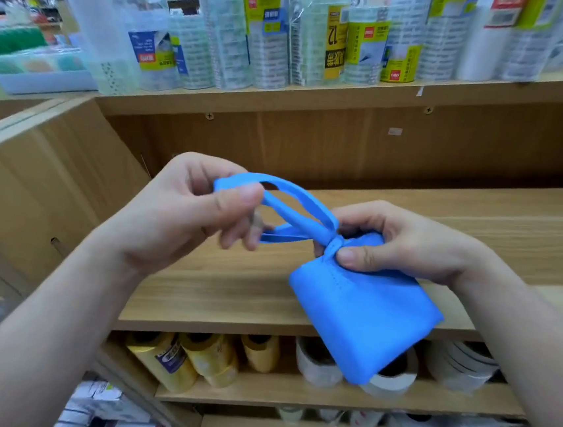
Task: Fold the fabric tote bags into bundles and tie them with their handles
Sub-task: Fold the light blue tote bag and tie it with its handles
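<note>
Right hand (397, 245) on squarish fabric bundle (363, 314), left hand (184, 211) on handle (312, 205)

Upper shelf (353, 98), far: wrapped tape packs (273, 33), tray (42, 78) at left. Lower shelf (290, 388), near: yellow rolls (190, 356) left, white rolls (319, 361) right.

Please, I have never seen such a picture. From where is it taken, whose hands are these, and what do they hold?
There is no machine here. A person wears a camera on the head, so you look down at their two hands. The right hand pinches the knot on a folded blue tote bag, held in front of a wooden shelf. The left hand holds the handle loop that comes from the knot. Packs of tape rolls stand on the upper shelf.
</note>
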A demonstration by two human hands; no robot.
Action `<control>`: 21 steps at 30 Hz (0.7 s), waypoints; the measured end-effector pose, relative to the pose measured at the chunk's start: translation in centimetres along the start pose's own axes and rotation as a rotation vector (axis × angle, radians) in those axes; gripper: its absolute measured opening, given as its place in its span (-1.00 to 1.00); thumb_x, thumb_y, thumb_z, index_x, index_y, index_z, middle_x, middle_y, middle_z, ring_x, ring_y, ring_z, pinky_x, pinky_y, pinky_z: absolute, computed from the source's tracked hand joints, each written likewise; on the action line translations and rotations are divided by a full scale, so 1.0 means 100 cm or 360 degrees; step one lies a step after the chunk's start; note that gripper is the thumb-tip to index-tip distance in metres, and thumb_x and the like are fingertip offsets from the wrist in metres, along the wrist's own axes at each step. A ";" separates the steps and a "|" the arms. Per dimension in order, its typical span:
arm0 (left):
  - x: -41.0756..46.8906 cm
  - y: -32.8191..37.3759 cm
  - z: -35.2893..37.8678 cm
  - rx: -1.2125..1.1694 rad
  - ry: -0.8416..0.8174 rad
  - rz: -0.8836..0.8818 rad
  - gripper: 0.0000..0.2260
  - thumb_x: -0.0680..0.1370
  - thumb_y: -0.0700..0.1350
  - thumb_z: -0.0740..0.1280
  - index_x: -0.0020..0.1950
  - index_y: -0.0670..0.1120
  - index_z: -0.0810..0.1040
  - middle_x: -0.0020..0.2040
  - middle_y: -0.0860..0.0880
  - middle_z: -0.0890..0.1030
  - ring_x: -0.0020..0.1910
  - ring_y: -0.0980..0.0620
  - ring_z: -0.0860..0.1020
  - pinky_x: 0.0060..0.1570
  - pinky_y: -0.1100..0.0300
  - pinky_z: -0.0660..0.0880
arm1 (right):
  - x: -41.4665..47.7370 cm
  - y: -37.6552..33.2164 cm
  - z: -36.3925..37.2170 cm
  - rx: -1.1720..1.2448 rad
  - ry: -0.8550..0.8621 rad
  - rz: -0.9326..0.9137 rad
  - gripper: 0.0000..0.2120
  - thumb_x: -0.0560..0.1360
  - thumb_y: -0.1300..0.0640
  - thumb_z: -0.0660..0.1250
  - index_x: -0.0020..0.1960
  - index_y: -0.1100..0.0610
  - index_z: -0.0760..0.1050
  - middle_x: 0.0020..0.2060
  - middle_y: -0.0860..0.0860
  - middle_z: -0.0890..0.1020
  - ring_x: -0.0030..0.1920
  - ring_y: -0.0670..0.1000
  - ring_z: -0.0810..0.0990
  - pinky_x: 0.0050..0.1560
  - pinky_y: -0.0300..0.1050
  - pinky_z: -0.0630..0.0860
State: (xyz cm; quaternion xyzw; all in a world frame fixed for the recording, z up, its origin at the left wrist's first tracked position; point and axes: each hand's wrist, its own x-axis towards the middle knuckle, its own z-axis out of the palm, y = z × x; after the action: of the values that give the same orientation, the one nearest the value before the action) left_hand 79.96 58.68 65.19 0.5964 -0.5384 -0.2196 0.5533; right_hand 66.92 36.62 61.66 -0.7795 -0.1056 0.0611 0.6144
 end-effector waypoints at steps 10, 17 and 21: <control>0.002 -0.011 0.021 -0.1183 0.0352 -0.0351 -0.58 0.58 0.08 0.10 0.10 -0.10 0.68 -0.30 0.06 0.40 -0.58 0.17 0.09 -0.58 0.42 0.34 | -0.009 -0.012 0.005 -0.0748 0.0159 -0.0085 -0.17 0.50 0.22 0.44 0.44 -0.45 0.09 -0.22 0.11 0.47 -0.30 -0.09 0.45 -0.18 -0.24 0.42; 0.001 -0.026 0.026 -0.1949 -0.0140 -0.0178 -0.47 0.64 0.08 0.17 0.48 -0.25 0.27 0.09 -0.15 0.43 -0.44 0.12 0.42 -0.27 0.24 0.61 | -0.002 -0.015 0.031 -0.2334 0.0645 -0.0423 -0.24 0.42 0.18 0.42 0.45 -0.29 0.17 -0.23 -0.02 0.33 -0.45 0.05 0.37 -0.61 0.01 0.40; -0.004 -0.032 0.041 -0.2012 -0.0046 -0.0236 -0.55 0.57 -0.01 0.35 0.36 -0.23 0.40 -0.05 -0.09 0.45 -0.49 0.18 0.37 -0.32 0.34 0.57 | 0.006 0.007 0.029 -0.2045 0.0828 -0.0573 -0.58 0.44 0.17 0.33 0.24 -0.09 0.35 -0.16 -0.05 0.35 -0.35 0.06 0.42 -0.55 0.04 0.44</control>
State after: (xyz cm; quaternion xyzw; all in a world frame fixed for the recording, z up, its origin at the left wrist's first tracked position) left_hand 77.60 56.69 61.05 0.1874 -0.2695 -0.5408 0.7745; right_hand 66.94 39.40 60.28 -0.9470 -0.0976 -0.3034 0.0397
